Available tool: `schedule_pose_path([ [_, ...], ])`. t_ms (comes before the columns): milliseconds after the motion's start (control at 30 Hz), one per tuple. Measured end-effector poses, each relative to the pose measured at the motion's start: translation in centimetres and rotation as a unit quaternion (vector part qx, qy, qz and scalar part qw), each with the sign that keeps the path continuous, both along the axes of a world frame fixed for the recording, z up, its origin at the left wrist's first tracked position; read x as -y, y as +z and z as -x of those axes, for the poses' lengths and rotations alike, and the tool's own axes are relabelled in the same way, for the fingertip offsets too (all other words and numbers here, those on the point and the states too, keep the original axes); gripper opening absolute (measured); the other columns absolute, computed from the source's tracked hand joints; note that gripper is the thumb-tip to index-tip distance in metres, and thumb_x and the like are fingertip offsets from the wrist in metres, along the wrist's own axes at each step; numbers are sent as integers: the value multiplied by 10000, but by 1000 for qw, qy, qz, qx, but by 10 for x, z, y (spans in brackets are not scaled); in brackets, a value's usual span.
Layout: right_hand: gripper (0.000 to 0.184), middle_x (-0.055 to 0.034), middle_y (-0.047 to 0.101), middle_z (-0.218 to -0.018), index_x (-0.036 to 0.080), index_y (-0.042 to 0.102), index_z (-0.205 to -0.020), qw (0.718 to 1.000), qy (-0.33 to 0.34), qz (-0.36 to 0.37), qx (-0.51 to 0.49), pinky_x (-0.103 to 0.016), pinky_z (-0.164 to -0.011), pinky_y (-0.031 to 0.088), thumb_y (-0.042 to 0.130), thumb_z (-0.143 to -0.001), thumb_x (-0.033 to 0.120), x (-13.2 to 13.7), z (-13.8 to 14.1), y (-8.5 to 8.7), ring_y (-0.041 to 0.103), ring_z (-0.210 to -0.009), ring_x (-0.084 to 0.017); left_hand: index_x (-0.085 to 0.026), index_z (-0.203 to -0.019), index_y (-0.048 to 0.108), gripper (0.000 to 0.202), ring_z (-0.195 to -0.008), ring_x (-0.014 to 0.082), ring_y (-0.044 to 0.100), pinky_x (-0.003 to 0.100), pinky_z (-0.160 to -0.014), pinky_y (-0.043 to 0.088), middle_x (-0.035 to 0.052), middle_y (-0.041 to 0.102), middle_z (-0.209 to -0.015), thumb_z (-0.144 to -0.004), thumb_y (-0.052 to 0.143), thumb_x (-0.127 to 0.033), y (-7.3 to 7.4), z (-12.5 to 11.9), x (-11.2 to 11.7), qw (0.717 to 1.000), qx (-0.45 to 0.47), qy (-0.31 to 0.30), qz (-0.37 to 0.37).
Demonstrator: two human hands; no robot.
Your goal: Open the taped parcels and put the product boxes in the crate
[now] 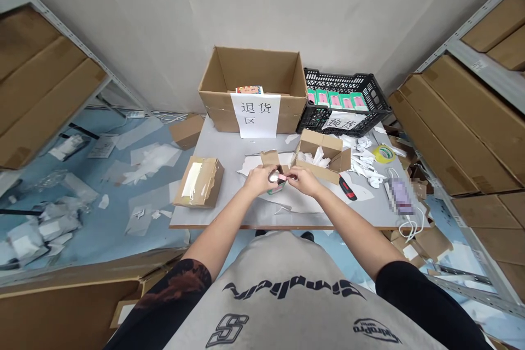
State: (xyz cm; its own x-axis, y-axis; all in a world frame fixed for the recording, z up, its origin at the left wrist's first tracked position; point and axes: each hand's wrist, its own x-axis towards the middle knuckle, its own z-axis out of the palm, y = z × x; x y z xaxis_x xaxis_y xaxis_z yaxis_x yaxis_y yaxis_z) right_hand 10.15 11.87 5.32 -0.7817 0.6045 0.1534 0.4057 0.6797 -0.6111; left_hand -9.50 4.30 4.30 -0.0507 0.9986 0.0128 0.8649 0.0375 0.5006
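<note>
My left hand (256,181) is closed around a small box (277,188) with green on its lower side. A round, shiny silver item (273,176) shows at the top of it, beside my left fingers. Pinched fingers of my right hand (302,180) meet the box's pinkish upper edge from the right; the fingertips are partly hidden. Behind my hands a cardboard flap (269,157) stands up from the white paper (251,164). Close to my right hand is an open cardboard box (322,142) with white paper scraps in it.
A large carton (250,74) with a paper sign stands at the back, beside a black crate (369,93) of green-and-pink boxes. A closed carton (200,183) sits left. A red-and-black cutter (348,188), tape roll (384,153) and phone with cable (402,195) lie right. Shelves flank the table.
</note>
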Motion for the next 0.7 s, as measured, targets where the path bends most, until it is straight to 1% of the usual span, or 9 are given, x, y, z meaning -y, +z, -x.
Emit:
schedule_pose_path([
  [67, 144, -57, 672, -824, 209, 737, -892, 999, 38, -14, 11, -312, -761, 470, 597, -866, 196, -3, 1, 1, 613, -789, -189, -329, -1152, 644, 506, -1004, 277, 628, 348, -848, 487, 38, 697, -1050, -668, 756, -427, 1, -1, 0, 1000, 5, 0, 0],
  [133, 152, -66, 661, -793, 210, 747, -879, 997, 58, -40, 35, -321, -769, 462, 595, -876, 221, -3, 4, 1, 612, -793, -203, -327, -1146, 650, 502, -1003, 278, 625, 347, -845, 486, 40, 692, -1045, -666, 756, -427, 3, -2, 0, 1000, 5, -2, 2],
  [267, 148, -69, 647, -768, 210, 716, -734, 990, 50, -70, 110, -314, -743, 433, 615, -841, 224, -4, 13, 2, 602, -796, -220, -329, -1147, 656, 492, -971, 274, 630, 349, -831, 490, 43, 684, -1031, -673, 746, -422, 5, -6, -1, 1000, -9, -9, 6],
  [333, 122, -63, 645, -775, 209, 678, -710, 989, 16, -62, 134, -302, -696, 417, 632, -820, 237, -4, 18, 3, 587, -765, -210, -329, -1150, 655, 482, -982, 278, 627, 354, -830, 495, 43, 684, -1043, -682, 737, -409, 5, -6, -2, 1000, -7, -17, 2],
  [400, 30, -40, 632, -775, 213, 660, -779, 990, -29, -35, 133, -287, -651, 404, 652, -793, 238, -3, 22, 3, 562, -717, -188, -330, -1152, 653, 474, -997, 278, 624, 357, -840, 498, 43, 683, -1053, -690, 734, -395, 5, -5, -3, 1000, -2, -26, 2],
  [467, 95, -12, 605, -762, 224, 656, -862, 993, -51, 5, 109, -276, -651, 410, 650, -770, 200, -3, 24, 1, 547, -705, -172, -334, -1149, 654, 465, -1012, 274, 620, 359, -862, 499, 40, 680, -1060, -694, 735, -386, 4, -3, -4, 999, 6, -33, 10],
  [567, 111, -13, 565, -810, 240, 685, -848, 996, -62, 47, 53, -315, -776, 455, 633, -768, 185, -2, 19, -8, 560, -809, -181, -337, -1187, 640, 499, -1059, 265, 607, 368, -911, 500, 38, 660, -1122, -700, 739, -383, 3, 2, -2, 998, 41, -40, 9],
  [633, 132, -41, 558, -938, 249, 702, -878, 993, -114, 40, 2, -393, -904, 448, 660, -754, 230, -2, 12, -15, 552, -953, -218, -337, -1240, 608, 547, -1082, 245, 601, 362, -940, 501, 38, 632, -1176, -709, 736, -363, 2, 7, 3, 996, 86, -36, -11],
  [700, 306, -68, 546, -1044, 245, 674, -1025, 981, -183, 43, -54, -453, -957, 432, 692, -721, 268, -3, 4, -23, 533, -1023, -245, -319, -1271, 580, 565, -1014, 209, 628, 342, -914, 524, 46, 601, -1200, -725, 722, -337, 0, 11, 11, 989, 142, -5, -34],
])
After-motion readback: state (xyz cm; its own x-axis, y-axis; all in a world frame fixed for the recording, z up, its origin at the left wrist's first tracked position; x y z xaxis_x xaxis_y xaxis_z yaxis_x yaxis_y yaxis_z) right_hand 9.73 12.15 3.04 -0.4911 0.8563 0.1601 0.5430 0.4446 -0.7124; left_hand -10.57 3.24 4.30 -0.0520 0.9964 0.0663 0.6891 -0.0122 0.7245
